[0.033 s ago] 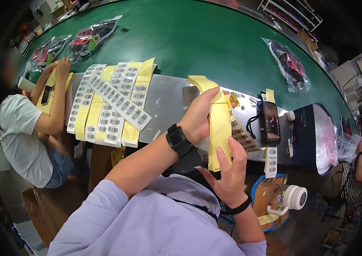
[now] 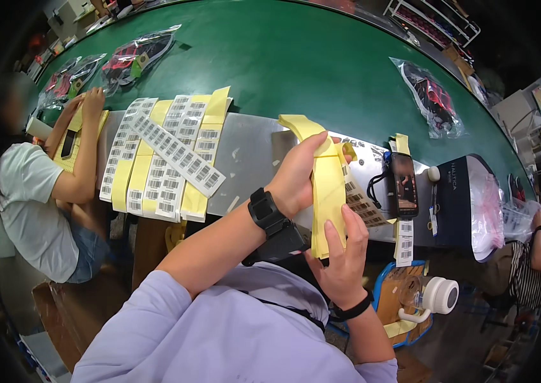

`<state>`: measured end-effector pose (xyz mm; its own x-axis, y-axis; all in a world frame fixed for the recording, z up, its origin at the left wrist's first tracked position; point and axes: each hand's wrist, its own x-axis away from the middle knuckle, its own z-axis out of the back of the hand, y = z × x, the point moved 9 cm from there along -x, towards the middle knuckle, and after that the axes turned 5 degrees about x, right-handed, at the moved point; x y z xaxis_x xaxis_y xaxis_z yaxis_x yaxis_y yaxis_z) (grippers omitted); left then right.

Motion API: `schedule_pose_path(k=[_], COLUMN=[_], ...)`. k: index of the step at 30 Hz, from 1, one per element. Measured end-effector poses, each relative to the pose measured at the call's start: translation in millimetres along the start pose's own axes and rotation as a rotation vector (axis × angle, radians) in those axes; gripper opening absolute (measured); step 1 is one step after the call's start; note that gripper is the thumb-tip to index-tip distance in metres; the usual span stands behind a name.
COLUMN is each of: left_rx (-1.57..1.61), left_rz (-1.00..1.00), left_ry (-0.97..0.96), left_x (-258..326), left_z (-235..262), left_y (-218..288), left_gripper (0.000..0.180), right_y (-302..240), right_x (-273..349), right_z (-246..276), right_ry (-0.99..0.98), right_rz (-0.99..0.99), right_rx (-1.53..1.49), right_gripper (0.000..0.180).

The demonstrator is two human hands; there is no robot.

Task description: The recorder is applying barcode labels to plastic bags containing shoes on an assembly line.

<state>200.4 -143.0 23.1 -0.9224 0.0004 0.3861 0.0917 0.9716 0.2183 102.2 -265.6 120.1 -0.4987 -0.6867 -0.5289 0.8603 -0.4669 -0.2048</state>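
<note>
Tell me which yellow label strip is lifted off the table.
The yellow strip held by both hands; the other strips lie flat on the grey table.

Three clear bags of shoes lie on the green table: one (image 2: 137,56) at upper left, one (image 2: 66,80) beside it, one (image 2: 428,97) at right. One black phone (image 2: 404,185). One white tape roll (image 2: 440,295).

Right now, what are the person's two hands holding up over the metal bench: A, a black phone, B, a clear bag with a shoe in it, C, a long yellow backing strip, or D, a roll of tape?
C: the left hand grips the yellow backing strip near its top, and the right hand holds its lower end.
</note>
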Motion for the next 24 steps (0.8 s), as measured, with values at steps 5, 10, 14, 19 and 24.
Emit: schedule_pose_path(k=[5,10,14,19,24], left_rx=[-0.063,-0.019,0.064,0.031,-0.086], left_rz=[-0.077,-0.161,-0.286,-0.307,-0.351], left_ry=[0.011,-0.056,0.023,0.005,0.039], left_x=[9,8,-4,-3,9], left_z=[-10,-17,-5,-2,-17], left_y=[0,26,58,65,69], left_gripper=[0.037,0.052,0.041,0.032,0.031], right_y=[14,26,48,47,55], right_x=[-6,-13,8,18,26], right_z=[-3,24,21,12,3], right_ry=[0.064,0.257,0.223,0.153,0.250], right_rz=[-0.045,-0.194,-0.471,-0.434,-0.484], right_rx=[0.016,-0.198,-0.463,-0.380,-0.496], right_gripper=[0.047,0.039,0.031,0.035,0.034])
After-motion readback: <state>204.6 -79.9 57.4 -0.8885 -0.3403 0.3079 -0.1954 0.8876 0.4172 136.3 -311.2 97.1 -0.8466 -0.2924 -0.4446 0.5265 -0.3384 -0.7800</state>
